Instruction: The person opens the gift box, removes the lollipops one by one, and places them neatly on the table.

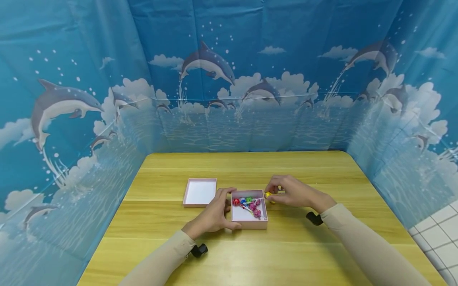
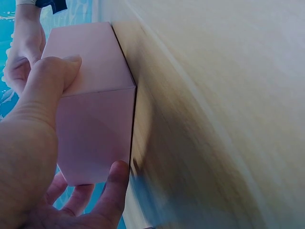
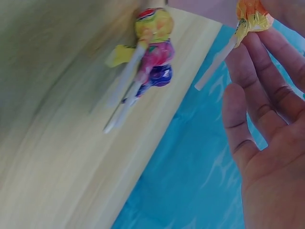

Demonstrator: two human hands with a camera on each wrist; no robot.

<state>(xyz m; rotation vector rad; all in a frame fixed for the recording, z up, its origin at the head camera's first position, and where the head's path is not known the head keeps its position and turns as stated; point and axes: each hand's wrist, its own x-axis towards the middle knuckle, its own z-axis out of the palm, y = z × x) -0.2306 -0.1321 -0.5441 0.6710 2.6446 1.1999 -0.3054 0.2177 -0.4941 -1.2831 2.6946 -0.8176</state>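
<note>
Right now, the right hand [image 1: 295,192] is pinching a yellow lollipop [image 3: 251,20] between its thumb and fingertips, at the right edge of a pink box [image 1: 254,225]. In the right wrist view its white stick [image 3: 215,64] slants down and away from the fingers, and the little finger stands apart from the grip. The left hand [image 1: 214,213] grips the box at its near left corner, the thumb pressed on the near wall and the other fingers reaching round the left side. The box sits upright and uncovered on the wooden table [image 1: 304,254]. Inside, on its white bottom, lie a red lollipop [image 1: 236,201], a blue lollipop [image 1: 243,200], a green lollipop [image 1: 249,200] and a few pink lollipops [image 1: 257,213], their sticks crossing one another. In the right wrist view a small cluster of lollipops [image 3: 159,52], coloured yellow, pink and blue, lies on the table with its sticks pointing much the same way. A shallow lid [image 1: 201,192] lies to the left of the box, its white inside facing up, near the left hand. Behind the table hangs a blue curtain [image 1: 268,131] printed with dolphins, and pale floor tiles [image 1: 438,230] show at the far right.
</note>
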